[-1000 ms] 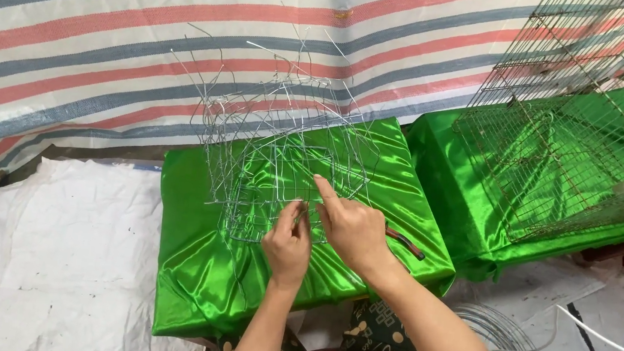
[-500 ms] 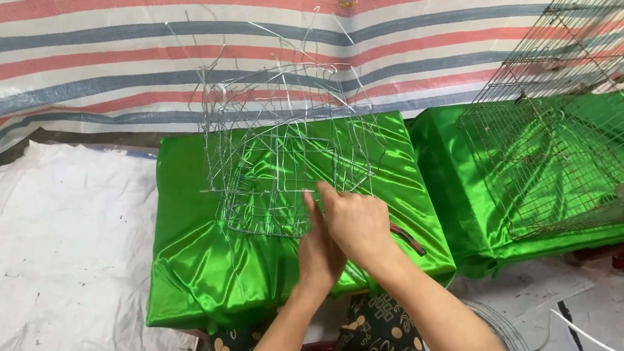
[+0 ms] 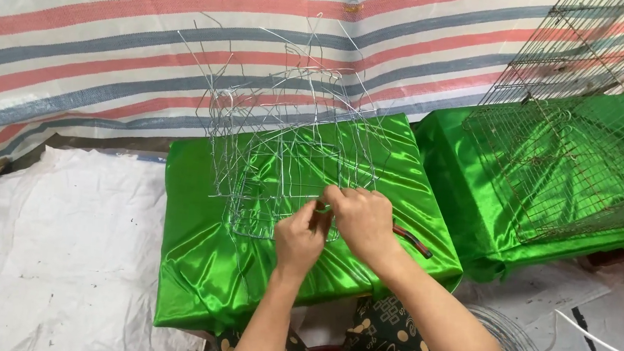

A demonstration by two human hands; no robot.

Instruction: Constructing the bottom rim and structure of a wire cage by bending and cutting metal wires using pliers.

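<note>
Half-built wire frame [image 3: 285, 143] sits on green satin-covered surface [image 3: 199, 263], centre. Left hand [image 3: 298, 242] and right hand [image 3: 361, 217] pressed close together at frame's near lower edge, fingers pinching wire.

Risks: loose wire ends point upward, could prick hands; slick satin may let frame slide.

Finished wire cages [image 3: 578, 139] right of frame: appear empty.

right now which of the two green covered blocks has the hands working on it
The left block, nearer the camera: both hands pinch the unfinished wire frame standing on it. The right block carries finished mesh cages.
</note>
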